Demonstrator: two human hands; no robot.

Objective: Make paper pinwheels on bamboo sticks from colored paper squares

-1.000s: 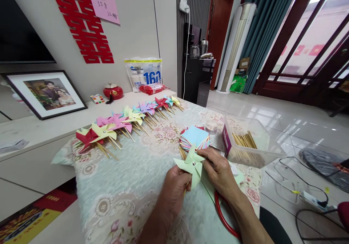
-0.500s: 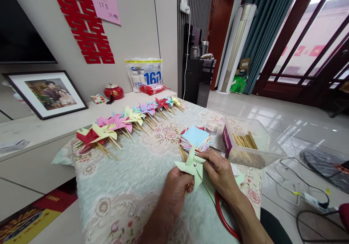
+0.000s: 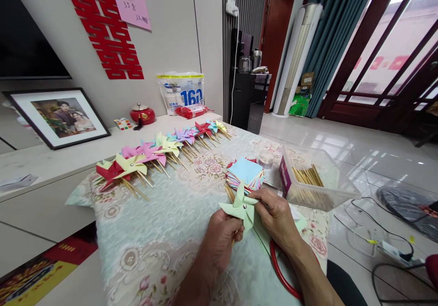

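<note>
The person's left hand (image 3: 221, 237) and right hand (image 3: 278, 217) are bare. No rings, no watch, no gloves show. Both forearms are bare too, with no sleeves.

Legible text, inventory:
1. White/blue plastic pack (image 3: 180, 92) vs. wall – large no. "160"; small print above unreadable.
2. Pink note (image 3: 131, 6) on wall – handwritten, approx. "35" + 2nd line, illegible.
3. Red paper cutout (image 3: 106, 32) on wall – double-happiness char. (囍).
</note>
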